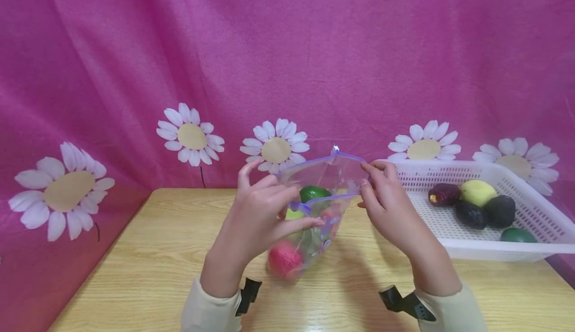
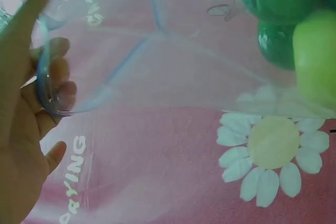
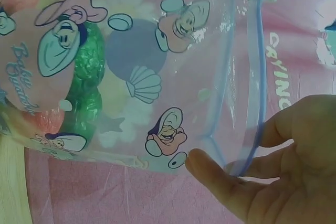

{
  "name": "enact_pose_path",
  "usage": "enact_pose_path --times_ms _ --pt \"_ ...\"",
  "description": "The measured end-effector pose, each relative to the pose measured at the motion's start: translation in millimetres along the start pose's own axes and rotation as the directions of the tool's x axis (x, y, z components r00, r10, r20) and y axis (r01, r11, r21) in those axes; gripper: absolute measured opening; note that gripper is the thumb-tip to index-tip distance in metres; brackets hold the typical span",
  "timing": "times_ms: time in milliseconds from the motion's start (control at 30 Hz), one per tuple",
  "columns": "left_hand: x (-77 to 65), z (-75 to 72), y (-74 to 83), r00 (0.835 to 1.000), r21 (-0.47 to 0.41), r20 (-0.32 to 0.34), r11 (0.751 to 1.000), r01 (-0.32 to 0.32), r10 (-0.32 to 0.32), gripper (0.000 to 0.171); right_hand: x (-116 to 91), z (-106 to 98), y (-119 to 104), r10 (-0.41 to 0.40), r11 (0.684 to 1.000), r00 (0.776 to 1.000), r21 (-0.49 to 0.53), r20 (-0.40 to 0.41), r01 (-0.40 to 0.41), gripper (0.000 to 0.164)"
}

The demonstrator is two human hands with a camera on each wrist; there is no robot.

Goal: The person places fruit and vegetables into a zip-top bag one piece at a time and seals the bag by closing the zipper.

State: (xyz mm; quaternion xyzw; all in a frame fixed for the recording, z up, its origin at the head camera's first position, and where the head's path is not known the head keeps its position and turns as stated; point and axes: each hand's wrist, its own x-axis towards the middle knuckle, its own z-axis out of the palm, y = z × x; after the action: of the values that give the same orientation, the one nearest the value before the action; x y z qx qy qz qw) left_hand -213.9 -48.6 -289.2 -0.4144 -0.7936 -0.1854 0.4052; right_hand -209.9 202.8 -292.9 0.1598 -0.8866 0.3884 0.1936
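A clear zip bag with a purple-blue zip edge stands on the table, its mouth spread apart. My left hand holds the mouth's left side, with the thumb lying along the front. On the opposite side, my right hand pinches the rim between thumb and fingers. Inside the bag lie a pinkish-red round fruit, a dark green glossy fruit or vegetable and a yellow-green one. Cartoon shell prints cover part of the bag in the right wrist view and hide some contents.
A white plastic basket sits at the right of the wooden table. It contains a dark red-purple item, a yellow fruit, two blackish ones and a green one. Behind hangs a pink flowered cloth.
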Motion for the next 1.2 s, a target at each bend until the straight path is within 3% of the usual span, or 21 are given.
enact_pose_path --times_ms 133,233,333,433,600,667,733,833,1033,1200 --pt "1.5 2.8 4.3 0.998 -0.078 -0.042 0.996 0.052 -0.055 0.047 -0.3 0.5 -1.2 -0.016 1.0 1.0 0.023 0.001 0.016 0.046" --pt "2.5 5.8 8.6 0.979 -0.134 -0.05 0.973 0.189 -0.197 0.065 -2.0 2.0 -3.3 -0.031 0.999 0.999 0.028 0.01 0.031 0.046" --pt "2.9 9.0 12.5 0.926 -0.144 -0.023 0.917 0.371 -0.378 0.065 -3.5 3.5 -5.7 -0.055 0.998 0.998 0.026 0.022 0.055 0.046" --pt "3.0 10.3 15.2 0.862 -0.146 0.027 0.851 0.505 -0.507 0.053 -4.5 4.8 -7.7 -0.081 0.996 0.996 0.025 0.026 0.08 0.046" --pt "2.7 6.8 14.7 0.787 -0.248 0.136 0.749 0.615 -0.601 0.044 -5.5 6.6 -8.5 -0.074 0.997 0.997 0.021 0.036 0.073 0.051" --pt "2.9 5.6 13.6 0.773 -0.296 0.164 0.717 0.631 -0.613 0.047 -5.6 7.6 -8.6 -0.053 0.998 0.997 0.022 0.056 0.052 0.057" --pt "3.1 5.6 12.8 0.766 -0.334 0.181 0.694 0.638 -0.617 0.05 -5.6 9.0 -8.8 -0.033 0.999 0.997 0.02 0.074 0.032 0.065" --pt "3.9 6.6 13.2 0.77 -0.372 0.185 0.682 0.63 -0.611 0.052 -5.6 10.6 -8.7 -0.018 0.999 0.998 0.03 0.067 0.016 0.071" --pt "3.4 8.9 10.7 0.791 -0.373 0.137 0.709 0.599 -0.596 0.053 -4.6 7.6 -8.2 -0.013 0.998 1.0 0.063 0.024 0.011 0.072" --pt "2.4 11.8 8.4 0.784 -0.348 0.16 0.709 0.614 -0.6 0.053 -4.5 5.4 -5.4 -0.011 1.0 0.995 0.027 0.103 0.008 0.071"
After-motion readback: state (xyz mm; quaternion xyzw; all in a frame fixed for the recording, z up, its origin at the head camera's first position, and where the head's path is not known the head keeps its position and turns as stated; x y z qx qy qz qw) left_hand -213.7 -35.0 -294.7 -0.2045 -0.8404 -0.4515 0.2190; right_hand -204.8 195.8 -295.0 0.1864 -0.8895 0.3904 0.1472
